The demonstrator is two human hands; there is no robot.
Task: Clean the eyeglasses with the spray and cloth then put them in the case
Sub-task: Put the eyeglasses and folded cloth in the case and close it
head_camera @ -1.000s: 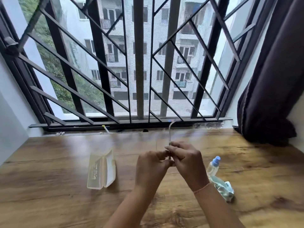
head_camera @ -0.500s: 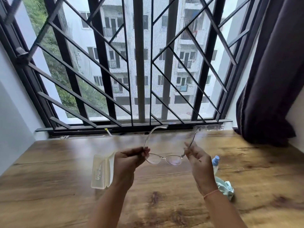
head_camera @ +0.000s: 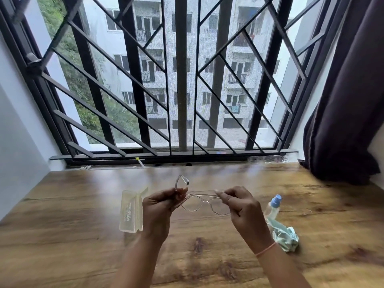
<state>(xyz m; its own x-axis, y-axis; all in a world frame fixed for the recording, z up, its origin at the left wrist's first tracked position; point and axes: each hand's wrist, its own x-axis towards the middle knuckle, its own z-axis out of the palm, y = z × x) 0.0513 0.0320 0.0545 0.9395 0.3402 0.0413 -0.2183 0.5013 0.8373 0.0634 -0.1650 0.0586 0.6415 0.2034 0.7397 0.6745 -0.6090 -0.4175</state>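
From where I stand, the wide brown wood-grain table (head_camera: 83, 235) is the hard surface waiting under everything. If the glasses slip, they land on it lens-first. The open translucent pale-yellow plastic case (head_camera: 131, 210) lies just beside the left wrist, so a careless elbow could knock it shut or push it away. On the other side lie the small clear spray bottle with a blue cap (head_camera: 272, 208) and, against it, the crumpled pale green cloth (head_camera: 285, 239). Both are close enough to the right forearm to be swept aside.

The thin clear-framed eyeglasses (head_camera: 204, 204) hang in the air above the table, between the case and the bottle. The left hand (head_camera: 160, 206) pinches them at one hinge end, and the right hand (head_camera: 239, 206) pinches the other end with curled fingers. The grips are so light and so near the lenses that I'd expect fresh fingerprints, or a strained hinge if the hands twist against each other.

Half a second earlier both temples stuck out toward the window. Now the one on the right-hand side appears to be folded across the frame, while the left one curves upward.
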